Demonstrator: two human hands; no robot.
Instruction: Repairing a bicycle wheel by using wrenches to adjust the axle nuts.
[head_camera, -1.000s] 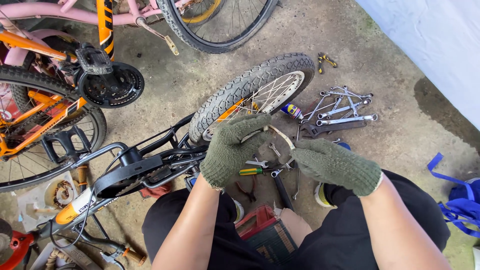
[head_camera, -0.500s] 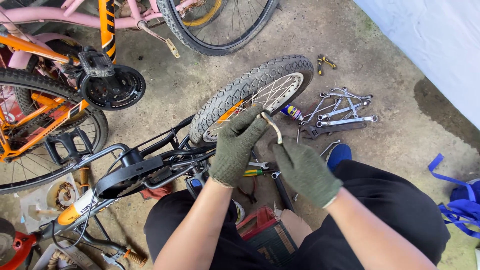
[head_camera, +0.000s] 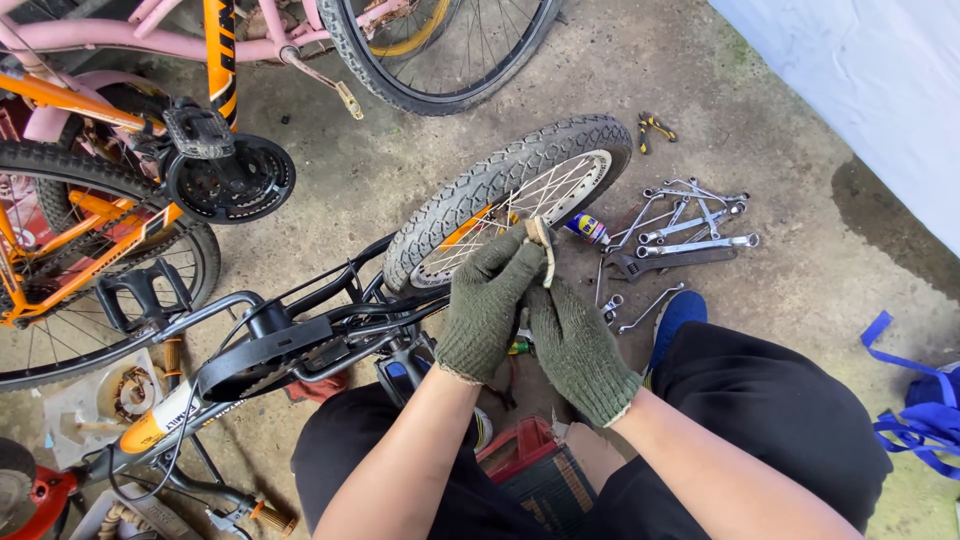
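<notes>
Near the small wheel (head_camera: 510, 200) of the upturned bike, both gloved hands meet. Left hand (head_camera: 492, 300) grip closed on a pale strip (head_camera: 541, 240); right hand (head_camera: 575, 345) grip closed beside it, contents unclear. Judgement: keep strip taut, clear of spokes. Wrenches (head_camera: 690, 225) lie right.

two gloved hands meet just below a small bicycle wheel (head_camera: 510, 200); the left hand (head_camera: 490, 300) pinches a pale strip (head_camera: 543, 245), the right hand (head_camera: 578, 345) touching it. wrenches (head_camera: 690, 225) lie right of the wheel on the floor.
</notes>
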